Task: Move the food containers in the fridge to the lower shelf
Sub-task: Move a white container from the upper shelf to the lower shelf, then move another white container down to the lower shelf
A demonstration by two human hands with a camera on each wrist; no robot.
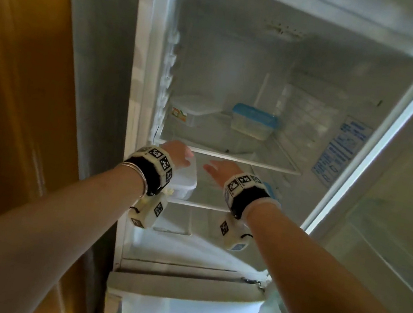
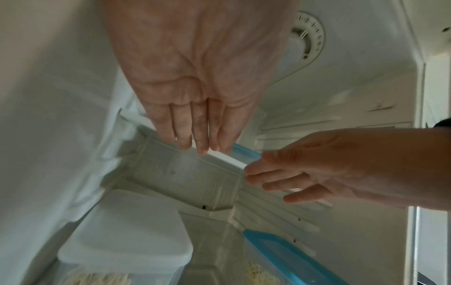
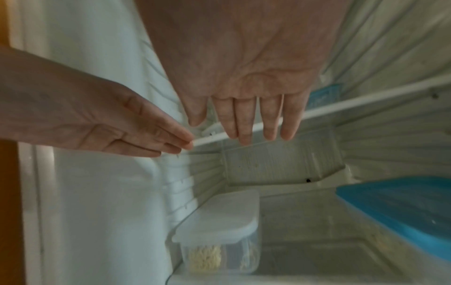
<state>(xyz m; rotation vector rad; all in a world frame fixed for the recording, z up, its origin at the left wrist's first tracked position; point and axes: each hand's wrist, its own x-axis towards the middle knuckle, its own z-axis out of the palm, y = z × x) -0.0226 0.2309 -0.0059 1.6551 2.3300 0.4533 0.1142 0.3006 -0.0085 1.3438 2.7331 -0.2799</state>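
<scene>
While both arms reach in, left hand (image 1: 176, 153) and right hand (image 1: 221, 169) hover flat.

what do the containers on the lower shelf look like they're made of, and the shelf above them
White-lidded container: clear, smooth plastic walls, pale food showing through, with a matte translucent white lid. Blue-lidded container: opaque blue lid, probably plastic. Upper shelf: see-through pane, glass or clear plastic, with white front trim.

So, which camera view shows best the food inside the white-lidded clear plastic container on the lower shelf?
The right wrist view: the white-lidded clear plastic container shows pale, noodle-like food through its side wall. The left wrist view shows mostly its lid. In the head view the left hand partly hides it.
</scene>
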